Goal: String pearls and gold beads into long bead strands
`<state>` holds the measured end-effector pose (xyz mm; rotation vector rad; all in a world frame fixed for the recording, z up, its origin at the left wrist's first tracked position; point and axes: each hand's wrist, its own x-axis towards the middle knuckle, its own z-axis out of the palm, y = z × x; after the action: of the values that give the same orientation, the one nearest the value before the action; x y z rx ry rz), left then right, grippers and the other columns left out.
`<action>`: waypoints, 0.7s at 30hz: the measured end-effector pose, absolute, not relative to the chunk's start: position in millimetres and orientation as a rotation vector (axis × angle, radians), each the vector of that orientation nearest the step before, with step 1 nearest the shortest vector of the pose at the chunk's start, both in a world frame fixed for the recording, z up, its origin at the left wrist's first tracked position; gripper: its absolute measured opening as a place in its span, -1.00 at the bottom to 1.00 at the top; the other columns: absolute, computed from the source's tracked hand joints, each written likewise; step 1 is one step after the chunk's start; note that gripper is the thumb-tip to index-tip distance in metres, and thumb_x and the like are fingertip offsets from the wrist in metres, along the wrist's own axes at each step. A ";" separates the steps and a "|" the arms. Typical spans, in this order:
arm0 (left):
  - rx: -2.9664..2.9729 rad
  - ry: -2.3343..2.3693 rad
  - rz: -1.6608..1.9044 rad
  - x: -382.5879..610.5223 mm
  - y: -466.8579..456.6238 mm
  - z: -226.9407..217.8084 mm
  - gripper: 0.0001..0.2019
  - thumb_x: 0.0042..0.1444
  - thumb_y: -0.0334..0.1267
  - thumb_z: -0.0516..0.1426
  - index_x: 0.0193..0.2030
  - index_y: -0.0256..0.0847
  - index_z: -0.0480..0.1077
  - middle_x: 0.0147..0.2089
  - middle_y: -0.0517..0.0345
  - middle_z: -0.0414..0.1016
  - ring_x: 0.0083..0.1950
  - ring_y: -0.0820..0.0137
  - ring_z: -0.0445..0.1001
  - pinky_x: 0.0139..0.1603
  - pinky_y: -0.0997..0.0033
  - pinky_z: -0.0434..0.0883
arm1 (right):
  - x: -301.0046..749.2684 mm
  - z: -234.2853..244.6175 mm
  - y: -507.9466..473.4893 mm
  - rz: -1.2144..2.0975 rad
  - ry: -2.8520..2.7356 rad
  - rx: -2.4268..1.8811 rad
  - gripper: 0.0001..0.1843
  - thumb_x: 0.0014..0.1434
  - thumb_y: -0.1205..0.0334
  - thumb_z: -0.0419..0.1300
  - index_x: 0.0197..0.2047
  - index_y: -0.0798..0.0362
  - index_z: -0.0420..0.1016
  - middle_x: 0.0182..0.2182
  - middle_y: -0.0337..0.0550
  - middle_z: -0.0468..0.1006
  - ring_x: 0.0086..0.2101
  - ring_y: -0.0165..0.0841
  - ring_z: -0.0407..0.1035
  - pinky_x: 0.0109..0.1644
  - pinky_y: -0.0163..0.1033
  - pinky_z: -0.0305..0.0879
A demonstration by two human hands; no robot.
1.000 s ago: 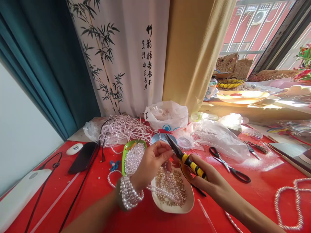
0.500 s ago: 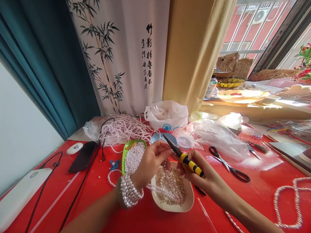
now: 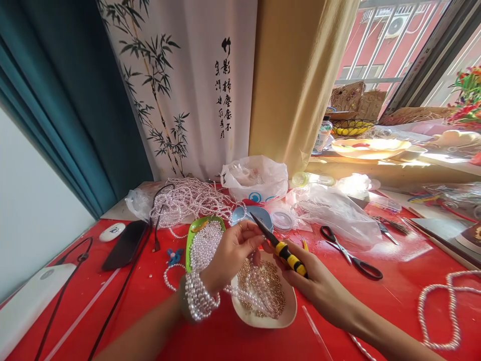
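My left hand [image 3: 231, 252] is closed in a pinch on a strand of pearl beads [image 3: 259, 293] that hangs down into a white dish [image 3: 263, 320] of gold beads. Several pearl bracelets [image 3: 198, 298] sit on that wrist. My right hand [image 3: 313, 281] grips yellow-and-black pliers [image 3: 280, 246], their dark jaws pointing up and left to my left fingertips. A green tray of pearls [image 3: 205, 239] lies just left of the hands.
On the red table [image 3: 391, 296] lie black scissors [image 3: 351, 259], plastic bags [image 3: 338, 210], a heap of pearl strands [image 3: 188, 200], a thread spool [image 3: 281, 219], a phone [image 3: 126, 244] with cables, and a beaded loop [image 3: 443, 306] at right. A cluttered windowsill lies behind.
Both hands and the pliers have shifted slightly left and toward the camera's lower view; the pliers' jaws have drawn closer to my left fingertips. The grips are unchanged.
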<state>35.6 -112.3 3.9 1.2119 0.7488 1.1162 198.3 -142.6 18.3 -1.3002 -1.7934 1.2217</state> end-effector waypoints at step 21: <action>1.140 0.714 1.069 36.6 -114.6 6.8 -0.84 0.00 -0.25 0.10 -0.32 -0.29 0.24 -0.45 0.13 0.42 -0.53 0.53 0.34 -0.46 0.48 0.29 | 300.1 -39.3 -45.8 -0.035 -1.930 -2.238 -0.59 0.04 0.10 -0.07 -0.11 0.21 0.23 -0.21 0.11 0.37 -0.23 -0.15 0.29 -0.27 -0.19 0.15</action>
<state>36.6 -114.6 6.8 1.1401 0.7137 1.0687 300.1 -45.8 -39.3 -2.2381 -1.9299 -0.0354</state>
